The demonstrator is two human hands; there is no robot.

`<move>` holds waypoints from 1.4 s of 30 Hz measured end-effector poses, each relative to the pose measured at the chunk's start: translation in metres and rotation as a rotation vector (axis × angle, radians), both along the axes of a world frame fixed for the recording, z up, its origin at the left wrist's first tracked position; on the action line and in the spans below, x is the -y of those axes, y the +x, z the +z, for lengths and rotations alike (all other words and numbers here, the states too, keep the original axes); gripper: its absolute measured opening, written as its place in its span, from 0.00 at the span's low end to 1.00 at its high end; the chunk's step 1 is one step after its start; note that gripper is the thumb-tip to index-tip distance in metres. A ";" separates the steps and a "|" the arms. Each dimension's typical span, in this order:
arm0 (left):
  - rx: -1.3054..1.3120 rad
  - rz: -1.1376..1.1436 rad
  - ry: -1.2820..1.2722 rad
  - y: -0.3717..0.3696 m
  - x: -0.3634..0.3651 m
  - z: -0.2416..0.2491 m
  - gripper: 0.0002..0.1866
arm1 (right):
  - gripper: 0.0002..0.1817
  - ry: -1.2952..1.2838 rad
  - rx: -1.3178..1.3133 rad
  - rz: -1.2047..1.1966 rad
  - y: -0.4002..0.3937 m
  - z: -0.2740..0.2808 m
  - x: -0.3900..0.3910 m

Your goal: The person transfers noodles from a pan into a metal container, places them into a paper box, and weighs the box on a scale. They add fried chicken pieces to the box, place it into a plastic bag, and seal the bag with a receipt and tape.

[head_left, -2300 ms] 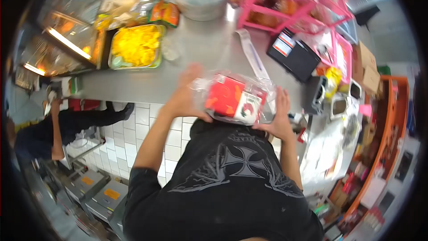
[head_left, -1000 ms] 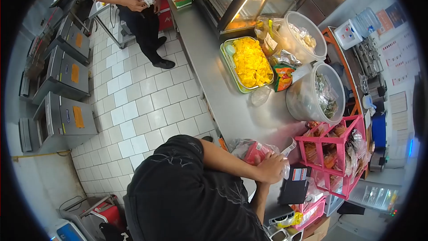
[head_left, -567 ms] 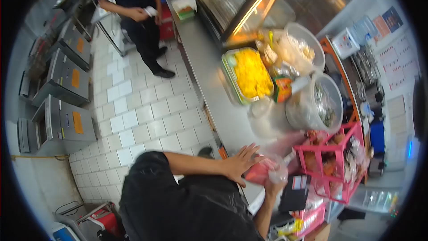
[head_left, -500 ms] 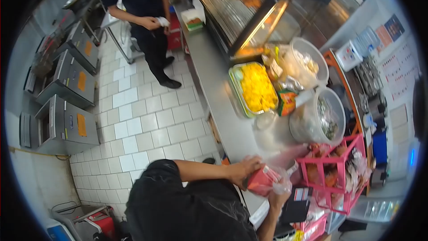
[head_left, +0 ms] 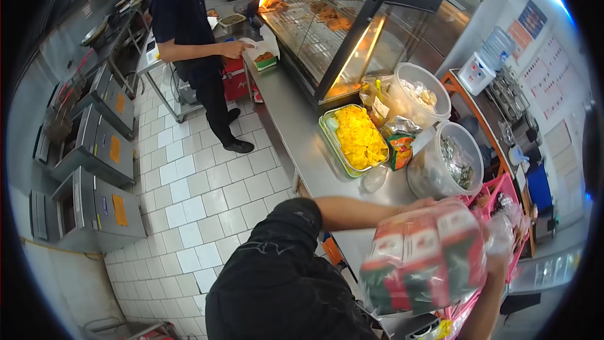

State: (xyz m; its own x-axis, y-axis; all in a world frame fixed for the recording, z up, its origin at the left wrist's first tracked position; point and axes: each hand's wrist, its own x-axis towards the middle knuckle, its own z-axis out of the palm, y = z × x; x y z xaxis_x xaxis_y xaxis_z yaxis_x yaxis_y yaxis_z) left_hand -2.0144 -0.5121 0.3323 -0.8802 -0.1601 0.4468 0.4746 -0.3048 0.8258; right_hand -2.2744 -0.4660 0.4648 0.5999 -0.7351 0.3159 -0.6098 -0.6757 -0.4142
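Note:
A large clear plastic bag of red, white and green packs (head_left: 421, 255) is lifted in front of me, above the counter's near end. My left hand (head_left: 426, 203) holds it from the far upper side, fingers mostly hidden behind the bag. On its right side, my right hand (head_left: 499, 249) is closed on the bag's gathered clear plastic, somewhat blurred. Behind the bag stands a pink basket (head_left: 503, 186) with wrapped items, partly covered.
The steel counter (head_left: 289, 113) holds a tray of yellow food (head_left: 358, 135), two clear tubs (head_left: 445, 157), small packets and a lit glass food cabinet (head_left: 314, 19). Another person (head_left: 189, 31) stands beyond, reaching to a small box (head_left: 265, 61). Fryers (head_left: 113, 204) line the left.
The bag has come up and toward the camera, turned to show more packs, with both hands on it. My view has shifted. The other person's hand now reaches over the counter.

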 end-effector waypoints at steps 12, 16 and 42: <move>-0.345 -0.178 0.404 0.030 -0.152 -0.017 0.26 | 0.07 0.051 0.032 0.088 0.088 -0.093 -0.015; 0.123 0.981 0.256 0.028 -0.124 -0.069 0.19 | 0.06 0.224 0.021 -0.154 0.075 -0.186 -0.041; 0.966 1.022 -0.753 -0.024 -0.118 -0.080 0.09 | 0.09 0.221 0.699 -0.823 -0.171 -0.229 -0.119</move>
